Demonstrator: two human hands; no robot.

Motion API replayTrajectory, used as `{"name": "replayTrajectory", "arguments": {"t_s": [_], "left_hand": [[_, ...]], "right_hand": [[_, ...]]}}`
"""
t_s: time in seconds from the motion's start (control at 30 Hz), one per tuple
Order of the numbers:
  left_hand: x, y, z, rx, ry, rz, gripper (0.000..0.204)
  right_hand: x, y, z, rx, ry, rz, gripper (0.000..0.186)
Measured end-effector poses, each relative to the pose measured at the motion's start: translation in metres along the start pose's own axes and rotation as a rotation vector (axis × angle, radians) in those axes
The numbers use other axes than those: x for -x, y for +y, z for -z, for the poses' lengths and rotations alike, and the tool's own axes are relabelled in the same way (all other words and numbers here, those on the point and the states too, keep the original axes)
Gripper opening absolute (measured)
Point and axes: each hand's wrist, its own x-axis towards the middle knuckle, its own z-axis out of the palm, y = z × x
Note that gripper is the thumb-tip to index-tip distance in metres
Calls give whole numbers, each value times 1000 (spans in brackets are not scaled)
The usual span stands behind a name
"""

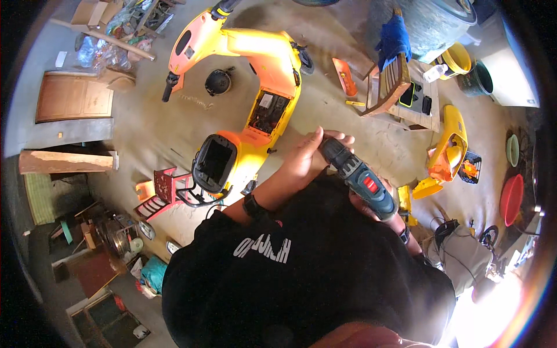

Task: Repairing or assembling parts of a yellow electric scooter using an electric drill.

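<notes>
A: In the head view, where do we have the cordless drill (371, 187)?

B: In front of our chest, with both hands at it. Our right hand (361, 205) grips it from below at the rear; the drill's body hides most of those fingers. Our left hand (303, 158) is at the front, half curled about the chuck (333, 152), thumb to one side and fingertips beyond. How tightly it closes there, we cannot tell.

A: And its long axis?

B: It slants: the rear end sits close to us on the right, and the chuck points forward and to the left.

A: Toward what?

B: Roughly toward the yellow-and-orange scooter (272, 62), which stands ahead and to our left. The line of the drill runs close to its open compartment (270, 113), where dark parts show. The black seat bucket (216, 163) is farther left, nearer our left forearm.

A: So which hand is nearer the scooter?

B: The left, clearly. It comes between the drill's front and the scooter, yet touches only the drill. Our right hand is on the far side, toward the loose yellow body panel (455, 130), well apart from it.

A: Do we see a bit in the chuck?

B: No, our fingers hide its tip.
</notes>
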Motion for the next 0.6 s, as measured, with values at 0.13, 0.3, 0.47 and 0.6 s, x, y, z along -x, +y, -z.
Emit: {"name": "replayTrajectory", "arguments": {"t_s": [0.13,0.3,0.47,0.6], "left_hand": [[-38,-1,85,17,243,272,47],[-96,-18,278,-552,522,463,36],[-144,0,414,-1513,674,264,31],[-205,0,472,-1504,934,129,39]], "right_hand": [[-31,14,22,-163,-29,49,43],[-105,83,-2,-240,80,-216,27],[-177,195,-62,-725,130,-489,21],[-240,287,-105,-780,150,-596,28]]}}
